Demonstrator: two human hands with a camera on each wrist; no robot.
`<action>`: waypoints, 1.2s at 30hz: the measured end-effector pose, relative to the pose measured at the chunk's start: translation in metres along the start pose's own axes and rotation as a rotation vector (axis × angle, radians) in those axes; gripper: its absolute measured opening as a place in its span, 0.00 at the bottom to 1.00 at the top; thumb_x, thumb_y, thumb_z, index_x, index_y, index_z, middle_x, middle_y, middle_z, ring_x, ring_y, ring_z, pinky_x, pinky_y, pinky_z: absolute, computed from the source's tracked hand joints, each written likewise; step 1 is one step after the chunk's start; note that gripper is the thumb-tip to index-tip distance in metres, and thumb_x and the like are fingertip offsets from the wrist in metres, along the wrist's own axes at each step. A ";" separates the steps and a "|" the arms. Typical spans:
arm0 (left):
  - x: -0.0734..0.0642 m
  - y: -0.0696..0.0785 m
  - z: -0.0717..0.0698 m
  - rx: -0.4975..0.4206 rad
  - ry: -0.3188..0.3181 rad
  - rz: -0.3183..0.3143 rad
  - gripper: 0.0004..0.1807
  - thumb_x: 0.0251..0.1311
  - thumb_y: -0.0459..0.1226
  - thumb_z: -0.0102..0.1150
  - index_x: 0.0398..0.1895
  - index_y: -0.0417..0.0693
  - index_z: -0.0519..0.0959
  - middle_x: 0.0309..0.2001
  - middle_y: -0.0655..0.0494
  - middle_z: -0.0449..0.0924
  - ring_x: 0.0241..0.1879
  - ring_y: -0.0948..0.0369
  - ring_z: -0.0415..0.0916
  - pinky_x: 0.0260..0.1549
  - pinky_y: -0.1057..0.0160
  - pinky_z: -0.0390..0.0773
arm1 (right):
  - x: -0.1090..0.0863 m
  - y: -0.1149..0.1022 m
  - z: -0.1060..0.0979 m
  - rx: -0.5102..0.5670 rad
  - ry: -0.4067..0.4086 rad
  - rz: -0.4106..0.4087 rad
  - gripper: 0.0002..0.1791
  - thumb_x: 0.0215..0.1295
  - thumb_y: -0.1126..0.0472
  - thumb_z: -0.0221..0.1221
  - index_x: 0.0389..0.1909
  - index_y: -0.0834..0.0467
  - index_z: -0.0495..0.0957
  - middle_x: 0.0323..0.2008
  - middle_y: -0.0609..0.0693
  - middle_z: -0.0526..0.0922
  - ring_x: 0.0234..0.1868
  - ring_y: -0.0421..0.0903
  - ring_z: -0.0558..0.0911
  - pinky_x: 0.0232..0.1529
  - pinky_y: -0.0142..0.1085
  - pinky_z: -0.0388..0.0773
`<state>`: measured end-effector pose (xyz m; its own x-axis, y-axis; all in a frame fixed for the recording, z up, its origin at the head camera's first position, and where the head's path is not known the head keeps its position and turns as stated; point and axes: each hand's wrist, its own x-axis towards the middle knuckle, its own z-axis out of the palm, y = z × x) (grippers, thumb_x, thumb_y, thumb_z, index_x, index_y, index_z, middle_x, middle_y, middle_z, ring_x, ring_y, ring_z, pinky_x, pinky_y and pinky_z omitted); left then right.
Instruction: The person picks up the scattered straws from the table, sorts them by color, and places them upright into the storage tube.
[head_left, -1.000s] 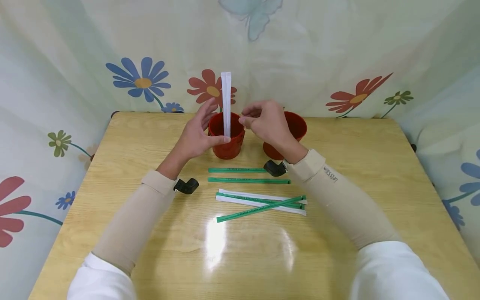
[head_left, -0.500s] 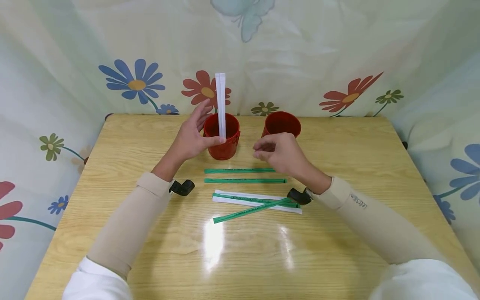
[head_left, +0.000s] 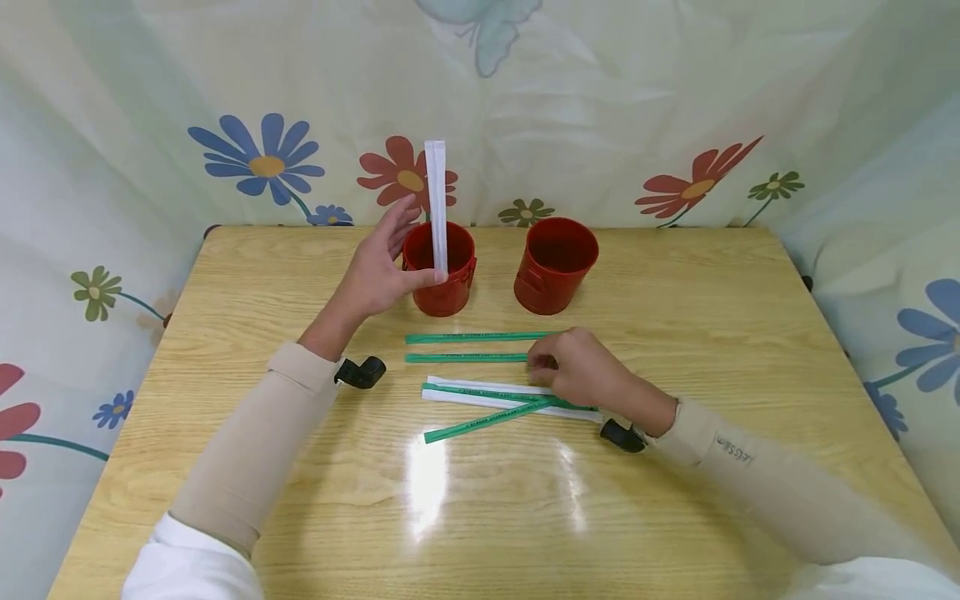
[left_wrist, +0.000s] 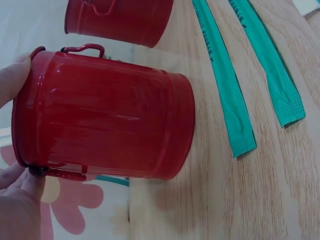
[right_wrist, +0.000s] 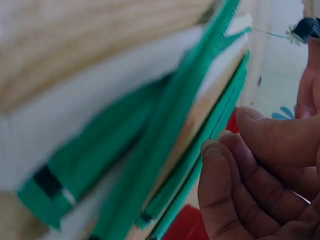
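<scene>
My left hand [head_left: 375, 271] holds the left red metal bucket [head_left: 444, 298] near its rim, thumb at the front and fingers around the side. Inside this bucket a long white paper sleeve [head_left: 435, 200] stands upright, rising well above the rim. My right hand [head_left: 581, 371] is low over the right ends of two parallel slim green printed paper sleeves [head_left: 465, 338]. In the right wrist view its thumb and fingers [right_wrist: 215, 175] are loosely bent and apart, with nothing between them. Nearer the person, a green sleeve [head_left: 465, 427] lies slanted across another green one and white sleeves [head_left: 442, 397].
A second red bucket [head_left: 551, 287] stands at the back right, beyond my right hand. All of this is on a light wooden table [head_left: 315, 500]. A flower-printed curtain [head_left: 600, 125] hangs behind and around the table.
My right hand has moved from beside the left bucket down and to the right, over the green sleeves, uncovering the right bucket. My left hand stays at its bucket.
</scene>
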<state>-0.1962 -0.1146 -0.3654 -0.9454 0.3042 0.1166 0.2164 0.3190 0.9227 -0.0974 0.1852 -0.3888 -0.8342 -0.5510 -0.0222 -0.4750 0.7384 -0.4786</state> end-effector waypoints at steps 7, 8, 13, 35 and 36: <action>0.000 -0.001 -0.001 0.011 -0.002 0.013 0.54 0.50 0.42 0.75 0.77 0.67 0.52 0.76 0.56 0.59 0.75 0.56 0.58 0.71 0.51 0.66 | 0.000 -0.003 0.015 -0.158 -0.047 -0.130 0.10 0.57 0.70 0.66 0.24 0.53 0.81 0.21 0.41 0.78 0.25 0.35 0.72 0.30 0.29 0.73; 0.000 -0.001 -0.001 0.010 -0.003 0.013 0.54 0.50 0.41 0.75 0.77 0.67 0.52 0.76 0.55 0.59 0.76 0.56 0.58 0.71 0.51 0.66 | 0.000 -0.005 0.016 -0.182 -0.054 -0.138 0.10 0.56 0.71 0.65 0.23 0.53 0.80 0.21 0.41 0.77 0.25 0.36 0.71 0.31 0.29 0.73; 0.001 -0.001 -0.001 0.019 0.001 0.012 0.54 0.50 0.41 0.75 0.77 0.66 0.52 0.76 0.55 0.58 0.76 0.57 0.57 0.71 0.52 0.66 | 0.003 -0.014 0.019 -0.303 -0.117 -0.141 0.12 0.52 0.76 0.62 0.27 0.55 0.80 0.22 0.43 0.75 0.27 0.39 0.71 0.32 0.33 0.74; 0.001 -0.002 0.000 0.032 0.008 0.013 0.54 0.50 0.41 0.75 0.78 0.60 0.51 0.76 0.58 0.59 0.76 0.58 0.58 0.72 0.55 0.65 | 0.005 -0.017 -0.007 -0.228 0.127 -0.229 0.14 0.53 0.80 0.59 0.36 0.60 0.75 0.31 0.49 0.76 0.32 0.43 0.73 0.35 0.34 0.79; 0.001 -0.002 0.000 0.030 0.008 0.011 0.54 0.50 0.41 0.75 0.78 0.60 0.51 0.76 0.58 0.59 0.75 0.58 0.58 0.72 0.55 0.65 | 0.006 -0.019 -0.009 -0.198 0.162 -0.234 0.14 0.54 0.80 0.59 0.35 0.59 0.75 0.31 0.49 0.76 0.31 0.42 0.73 0.35 0.34 0.78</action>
<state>-0.1972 -0.1151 -0.3671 -0.9449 0.3007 0.1298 0.2340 0.3425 0.9099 -0.0959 0.1717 -0.3720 -0.7225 -0.6572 0.2149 -0.6904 0.6693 -0.2745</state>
